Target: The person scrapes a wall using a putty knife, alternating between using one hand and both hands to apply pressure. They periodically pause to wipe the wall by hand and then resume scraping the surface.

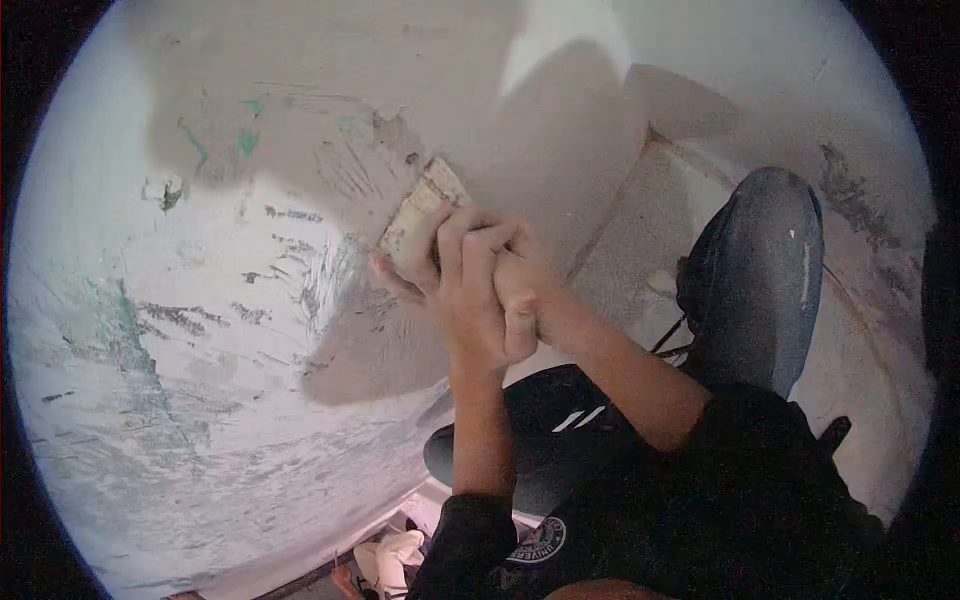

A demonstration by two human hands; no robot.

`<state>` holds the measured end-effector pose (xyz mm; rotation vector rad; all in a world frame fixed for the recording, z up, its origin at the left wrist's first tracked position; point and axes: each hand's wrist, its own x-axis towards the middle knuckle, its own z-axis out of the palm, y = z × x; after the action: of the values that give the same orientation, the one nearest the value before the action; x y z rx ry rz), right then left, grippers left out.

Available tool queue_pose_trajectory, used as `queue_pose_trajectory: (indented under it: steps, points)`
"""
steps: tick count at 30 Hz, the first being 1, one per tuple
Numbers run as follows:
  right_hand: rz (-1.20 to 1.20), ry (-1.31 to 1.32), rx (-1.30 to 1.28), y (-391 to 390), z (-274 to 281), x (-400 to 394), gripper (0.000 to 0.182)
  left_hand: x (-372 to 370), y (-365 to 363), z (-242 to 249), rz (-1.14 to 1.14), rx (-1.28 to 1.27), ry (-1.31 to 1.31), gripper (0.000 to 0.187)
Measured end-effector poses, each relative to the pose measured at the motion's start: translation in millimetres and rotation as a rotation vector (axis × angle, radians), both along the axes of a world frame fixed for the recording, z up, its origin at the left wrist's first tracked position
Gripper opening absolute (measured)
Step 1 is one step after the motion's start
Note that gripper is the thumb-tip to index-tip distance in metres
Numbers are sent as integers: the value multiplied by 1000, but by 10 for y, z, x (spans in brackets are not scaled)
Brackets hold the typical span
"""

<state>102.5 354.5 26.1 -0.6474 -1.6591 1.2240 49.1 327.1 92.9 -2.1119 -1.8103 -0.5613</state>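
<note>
A pale, flat, worn block (428,200) lies slanted against the marked plaster surface, its upper end bare. My left hand (462,300) is closed around the lower part, with a fingertip by the left edge. Clasped over it is my right hand (513,265), fingers bent across the left hand and toward the block. Because the hands overlap, the gripped part is hidden, and any handle cannot be made out. Around the block the whitish surface (230,345) shows scratches, dark scuffs and chipped paint.
Green specks (250,135) mark the surface at upper left. A grey-clad knee (765,260) rises on the right, and a dark-clad leg (545,415) lies below my forearms. Brownish seam lines meet at a corner (650,135). Another person in light clothing (395,562) is at the bottom.
</note>
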Motion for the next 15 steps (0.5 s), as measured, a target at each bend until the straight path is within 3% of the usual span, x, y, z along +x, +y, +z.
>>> queue_pose_trajectory:
  steps: [1, 2, 3, 5, 6, 7, 9, 11, 15]
  points:
    - [106, 43, -237, -14, -5, 2, 49, 0, 9, -89, -3, 52, -43, 76]
    - [195, 83, -460, 67, 61, 48, 50, 52, 53, -77, -33, 129, -133, 64]
    - [171, 82, -438, 176, 120, 77, 50, 47, 156, -50, -58, 150, -139, 64]
    - [59, 223, -511, 204, 215, 53, 33, -14, 203, 86, -56, 86, -60, 66]
    - [-26, 37, -60, 165, 125, 146, 32, 33, 205, 108, -73, 92, -28, 67]
    - [-8, 36, -77, 43, 68, 86, 32, 22, 86, 39, -54, 75, -28, 67]
    - [-232, 55, 129, 46, -41, -36, 33, 51, 50, -111, -41, 153, -154, 65]
    - [-260, 62, 139, 192, -112, -53, 34, 16, 165, 45, -50, 89, -130, 60]
    - [-135, 80, -107, -381, -214, -115, 36, 5, 136, 251, -114, 72, -27, 52]
